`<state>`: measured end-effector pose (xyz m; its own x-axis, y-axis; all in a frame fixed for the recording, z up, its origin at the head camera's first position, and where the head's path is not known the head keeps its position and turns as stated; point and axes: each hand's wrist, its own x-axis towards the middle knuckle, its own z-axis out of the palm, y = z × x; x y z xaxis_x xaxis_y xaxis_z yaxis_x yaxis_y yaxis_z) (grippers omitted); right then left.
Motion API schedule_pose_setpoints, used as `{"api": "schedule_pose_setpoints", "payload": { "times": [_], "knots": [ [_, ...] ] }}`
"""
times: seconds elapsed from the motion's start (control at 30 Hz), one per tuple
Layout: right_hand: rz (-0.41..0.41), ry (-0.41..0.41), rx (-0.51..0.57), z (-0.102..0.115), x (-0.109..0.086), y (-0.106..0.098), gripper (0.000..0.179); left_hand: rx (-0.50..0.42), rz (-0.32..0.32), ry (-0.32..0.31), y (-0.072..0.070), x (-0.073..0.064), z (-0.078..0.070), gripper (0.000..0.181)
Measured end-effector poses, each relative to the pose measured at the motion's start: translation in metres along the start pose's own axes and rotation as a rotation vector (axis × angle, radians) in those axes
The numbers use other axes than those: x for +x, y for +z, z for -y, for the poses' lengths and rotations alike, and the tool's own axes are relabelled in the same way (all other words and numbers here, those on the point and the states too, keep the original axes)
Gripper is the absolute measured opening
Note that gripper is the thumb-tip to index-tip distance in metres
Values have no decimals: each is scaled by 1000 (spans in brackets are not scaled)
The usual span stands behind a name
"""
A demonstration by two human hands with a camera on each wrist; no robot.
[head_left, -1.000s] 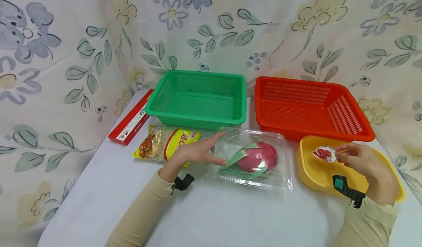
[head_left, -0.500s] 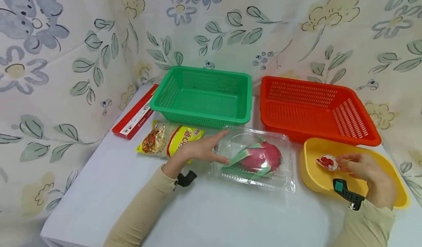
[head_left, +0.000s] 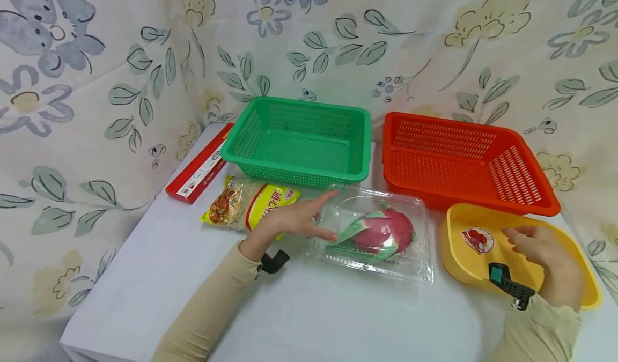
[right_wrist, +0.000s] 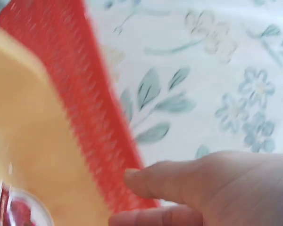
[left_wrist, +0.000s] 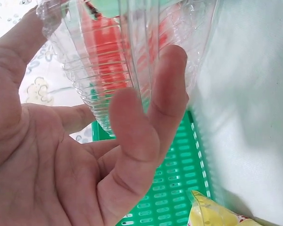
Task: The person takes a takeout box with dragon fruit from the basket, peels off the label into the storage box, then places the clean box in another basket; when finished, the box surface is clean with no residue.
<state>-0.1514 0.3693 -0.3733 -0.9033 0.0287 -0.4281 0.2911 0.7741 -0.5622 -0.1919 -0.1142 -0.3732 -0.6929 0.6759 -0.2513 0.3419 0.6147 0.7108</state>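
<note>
A clear plastic clamshell box (head_left: 347,263) holds a pink and green dragon fruit (head_left: 386,232) in the head view. My left hand (head_left: 299,218) lies at the box's left edge, thumb and index finger spread along it. In the left wrist view, several fingers (left_wrist: 132,136) bend loosely beside the ribbed wall; whether they press it is unclear. My right hand (head_left: 543,246) is over the yellow basin (head_left: 463,273), its fingers loosely bent with nothing between them. Just left of its fingertips, a round label (head_left: 478,240) with a red fruit picture appears within the basin.
Behind the box stand a green basket (head_left: 304,150) and a red basket (head_left: 439,163). A yellow bag of pasta (head_left: 246,204) and a long red box (head_left: 200,163) lie on the left. White cloth covers the table (head_left: 338,319).
My right hand has let go of the round label and drawn a little to the right. The left hand has stayed at the box. The head view has shifted slightly.
</note>
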Motion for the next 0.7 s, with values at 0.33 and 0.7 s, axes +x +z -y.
{"api": "schedule_pose_setpoints", "payload": {
  "times": [0.33,0.7],
  "knots": [
    [-55,-337,6,86,-21,25,56,3,-3,-12,-3,-4,-8,105],
    [-1,-375,-63,127,-12,68,58,24,2,-31,-1,-6,-5,105]
  ]
}}
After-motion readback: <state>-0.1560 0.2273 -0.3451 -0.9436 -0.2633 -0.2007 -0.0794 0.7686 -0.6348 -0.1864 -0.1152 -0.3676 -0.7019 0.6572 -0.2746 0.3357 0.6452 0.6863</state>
